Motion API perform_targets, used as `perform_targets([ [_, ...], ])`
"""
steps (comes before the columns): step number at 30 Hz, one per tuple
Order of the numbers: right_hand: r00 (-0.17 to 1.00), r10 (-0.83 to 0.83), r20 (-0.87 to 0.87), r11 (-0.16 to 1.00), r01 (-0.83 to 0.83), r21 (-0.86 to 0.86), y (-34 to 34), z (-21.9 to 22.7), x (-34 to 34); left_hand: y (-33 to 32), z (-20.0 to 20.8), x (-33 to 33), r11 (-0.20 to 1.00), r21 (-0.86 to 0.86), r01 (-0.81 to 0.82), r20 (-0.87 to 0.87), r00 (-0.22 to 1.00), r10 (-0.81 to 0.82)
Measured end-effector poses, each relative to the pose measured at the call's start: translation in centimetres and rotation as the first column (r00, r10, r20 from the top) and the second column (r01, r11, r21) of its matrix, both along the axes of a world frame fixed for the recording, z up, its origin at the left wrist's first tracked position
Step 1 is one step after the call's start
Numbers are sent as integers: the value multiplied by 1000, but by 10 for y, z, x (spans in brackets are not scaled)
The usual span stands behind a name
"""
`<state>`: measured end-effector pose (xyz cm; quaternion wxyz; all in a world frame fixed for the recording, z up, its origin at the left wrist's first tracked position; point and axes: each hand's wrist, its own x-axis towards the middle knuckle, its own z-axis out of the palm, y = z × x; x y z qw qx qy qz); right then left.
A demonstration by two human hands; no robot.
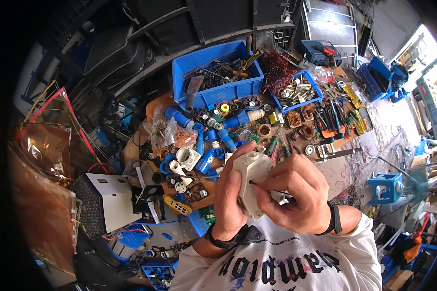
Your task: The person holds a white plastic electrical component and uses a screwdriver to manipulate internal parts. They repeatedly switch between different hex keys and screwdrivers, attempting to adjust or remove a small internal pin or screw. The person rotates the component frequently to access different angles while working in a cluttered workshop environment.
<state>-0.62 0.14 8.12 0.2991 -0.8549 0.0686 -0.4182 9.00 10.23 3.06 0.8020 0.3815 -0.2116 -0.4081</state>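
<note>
Close in front of my chest I hold an off-white plastic housing [248, 167], tilted upright. My left hand [229, 199] is closed round its left side, thumb on the face and fingers behind. My right hand [296, 191] is at the housing's right side, thumb and forefinger pinched together. At their tips a thin dark piece [253, 183] meets the face of the housing; whether it is a wire end or a screw I cannot make out. The curled fingers hide the rest of it. Just beyond the housing, a green-handled screwdriver [272, 145] lies on the workbench.
The cluttered workbench holds blue plug connectors [235, 121], a blue crate of tools [218, 93], a blue tray of metal parts [297, 91] and rusty square parts [307, 131]. A yellow remote control [177, 205] lies near left. A blue stool [384, 188] stands at the right.
</note>
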Motion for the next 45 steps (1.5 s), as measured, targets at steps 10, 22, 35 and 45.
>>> perform_targets([
  [10, 1000, -22, 10, 999, 23, -42, 4, -3, -2, -1, -3, -3, 997, -81, -12, -67, 998, 7],
  [22, 989, -132, 69, 985, 139, -100, 15, -8, -12, -3, -11, -9, 990, -143, 4, -25, 1000, -8],
  [35, 985, -161, 60, 984, 165, -67, 14, -14, -16, -4, -10, -10, 994, -110, 19, -21, 1000, -22],
  [45, 989, -141, 35, 988, 143, -57, 10, -14, -17, -5, -9, -13, 995, -104, 6, -23, 1000, -9],
])
